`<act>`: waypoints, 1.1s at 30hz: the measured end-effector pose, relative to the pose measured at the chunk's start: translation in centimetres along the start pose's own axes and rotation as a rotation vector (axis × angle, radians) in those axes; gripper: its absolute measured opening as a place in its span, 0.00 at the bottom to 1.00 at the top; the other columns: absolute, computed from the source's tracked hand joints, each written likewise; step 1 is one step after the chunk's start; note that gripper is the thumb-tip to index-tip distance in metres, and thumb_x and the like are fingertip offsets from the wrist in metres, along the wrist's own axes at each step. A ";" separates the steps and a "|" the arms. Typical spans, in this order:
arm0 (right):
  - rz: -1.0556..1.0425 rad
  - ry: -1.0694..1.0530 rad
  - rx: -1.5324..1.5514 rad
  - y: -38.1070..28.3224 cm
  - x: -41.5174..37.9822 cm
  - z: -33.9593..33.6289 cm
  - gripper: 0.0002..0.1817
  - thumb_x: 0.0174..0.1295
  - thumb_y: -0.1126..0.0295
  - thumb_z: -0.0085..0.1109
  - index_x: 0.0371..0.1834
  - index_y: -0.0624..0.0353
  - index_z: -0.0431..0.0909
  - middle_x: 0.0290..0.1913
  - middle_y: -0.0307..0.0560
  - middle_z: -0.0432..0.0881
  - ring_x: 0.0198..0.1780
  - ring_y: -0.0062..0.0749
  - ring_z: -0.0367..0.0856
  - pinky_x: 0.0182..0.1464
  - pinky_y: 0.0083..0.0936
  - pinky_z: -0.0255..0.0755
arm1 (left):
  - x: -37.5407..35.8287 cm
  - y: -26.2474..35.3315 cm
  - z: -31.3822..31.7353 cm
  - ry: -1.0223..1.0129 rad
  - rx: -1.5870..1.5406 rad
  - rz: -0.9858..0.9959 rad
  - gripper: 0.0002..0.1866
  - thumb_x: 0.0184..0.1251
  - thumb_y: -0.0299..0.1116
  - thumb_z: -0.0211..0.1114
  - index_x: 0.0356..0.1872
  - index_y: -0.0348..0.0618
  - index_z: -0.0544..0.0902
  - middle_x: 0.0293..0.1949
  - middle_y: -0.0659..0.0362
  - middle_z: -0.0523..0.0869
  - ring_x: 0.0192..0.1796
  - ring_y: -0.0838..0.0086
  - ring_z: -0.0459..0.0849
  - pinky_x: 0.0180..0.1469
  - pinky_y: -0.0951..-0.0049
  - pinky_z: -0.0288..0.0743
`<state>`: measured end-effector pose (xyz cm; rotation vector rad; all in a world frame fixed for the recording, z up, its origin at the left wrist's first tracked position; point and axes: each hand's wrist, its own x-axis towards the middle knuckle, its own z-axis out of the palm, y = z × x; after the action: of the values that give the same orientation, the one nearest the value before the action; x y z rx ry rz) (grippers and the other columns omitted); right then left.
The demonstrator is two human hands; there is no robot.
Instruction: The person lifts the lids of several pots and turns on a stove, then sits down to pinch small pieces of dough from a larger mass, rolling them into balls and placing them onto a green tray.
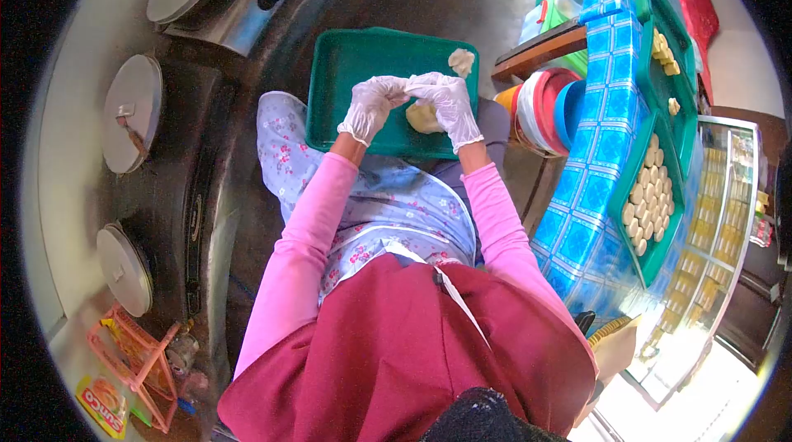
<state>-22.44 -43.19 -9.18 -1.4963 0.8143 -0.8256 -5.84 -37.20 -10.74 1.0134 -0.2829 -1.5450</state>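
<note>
Both my hands wear thin whitish gloves and meet over a green tray (351, 50) that rests on my lap. My left hand (375, 101) is closed, its fingers pressed toward the other hand. My right hand (446, 104) is closed too, with fingertips against the left ones. What the fingers hold between them is hidden, and I cannot tell what it is. A pale yellow lump of dough (423, 117) shows just under my right palm, partly covered by it. A whiter, crumpled lump (461, 62) lies at the tray's far right corner.
At right, a table with a blue checked cloth (580, 186) bears green trays with several round pale dough pieces (649, 199). Stacked buckets (551, 108) stand beside it. Round lidded pots (132, 112) line the left, near an orange plastic rack (140, 368). A glass case (709, 228) stands far right.
</note>
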 end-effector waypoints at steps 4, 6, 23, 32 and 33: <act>0.297 0.363 0.208 -2.6 0.1 -0.5 0.11 0.58 0.65 0.65 0.38 0.61 0.86 0.35 0.41 0.86 0.32 0.25 0.83 0.32 0.22 0.75 | 1.1 -1.5 -1.1 -0.073 0.041 0.133 0.07 0.65 0.23 0.63 0.41 0.35 0.85 0.43 0.54 0.87 0.46 0.70 0.85 0.53 0.73 0.79; 0.320 0.272 -0.275 -2.1 -0.7 -2.6 0.12 0.56 0.62 0.66 0.36 0.61 0.85 0.32 0.42 0.84 0.30 0.29 0.82 0.30 0.26 0.74 | 1.2 -2.0 -1.8 -0.092 -0.081 0.125 0.08 0.66 0.24 0.63 0.43 0.34 0.84 0.44 0.53 0.87 0.47 0.69 0.85 0.53 0.73 0.79; -0.158 0.100 -1.116 4.0 -4.1 -0.5 0.06 0.48 0.69 0.59 0.20 0.58 0.78 0.22 0.55 0.79 0.26 0.50 0.81 0.29 0.42 0.74 | 1.7 -6.8 0.4 -0.035 -0.259 -0.138 0.11 0.70 0.28 0.62 0.48 0.33 0.79 0.45 0.52 0.85 0.44 0.68 0.85 0.47 0.70 0.83; 0.405 0.190 0.737 -4.5 -4.6 -3.8 0.09 0.57 0.73 0.68 0.38 0.67 0.84 0.30 0.42 0.83 0.26 0.17 0.76 0.25 0.14 0.67 | 2.4 -7.9 0.7 0.022 -0.220 -0.125 0.11 0.70 0.25 0.60 0.50 0.31 0.79 0.45 0.53 0.84 0.46 0.69 0.84 0.49 0.73 0.82; 0.389 0.189 0.592 -4.4 -4.5 -3.5 0.10 0.58 0.72 0.67 0.40 0.67 0.84 0.30 0.42 0.83 0.27 0.17 0.77 0.27 0.14 0.68 | 1.9 -7.4 0.9 0.008 -0.230 -0.126 0.12 0.70 0.25 0.59 0.51 0.30 0.79 0.45 0.53 0.84 0.46 0.69 0.84 0.49 0.73 0.82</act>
<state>-27.61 -40.73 -4.81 -0.7182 0.8675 -0.8243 -11.37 -37.27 -16.08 0.8695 -0.0338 -1.6445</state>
